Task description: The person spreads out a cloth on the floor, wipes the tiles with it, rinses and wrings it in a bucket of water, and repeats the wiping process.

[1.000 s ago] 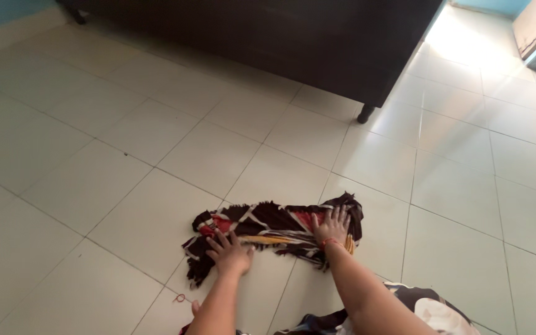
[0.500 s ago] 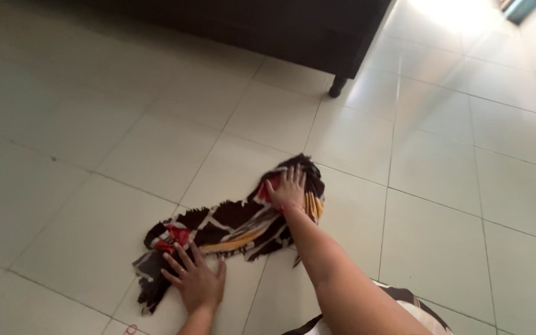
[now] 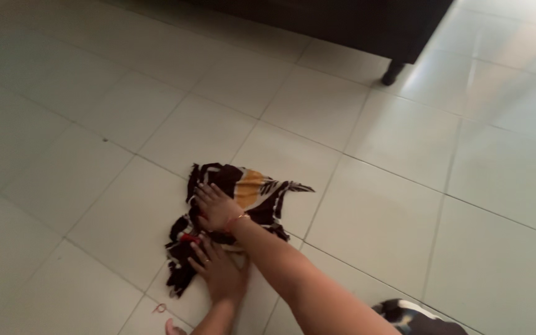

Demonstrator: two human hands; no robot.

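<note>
A dark cloth with red, orange and white patterns lies bunched on the pale tiled floor. My right hand, with a red-and-gold bangle at the wrist, presses flat on the cloth's upper left part, its forearm crossing over toward the left. My left hand lies flat just below it, fingers spread on the cloth's lower edge. Both palms face down and neither grips anything. The two hands sit close together, almost touching.
A dark piece of furniture on a short leg stands at the far side. A small red thread loop lies on a tile near my left arm. Patterned fabric of my clothing shows at the bottom right.
My right hand has swept the cloth's right end leftward, folding it over toward my left hand. The cloth is now shorter and bunched. The view has shifted.
</note>
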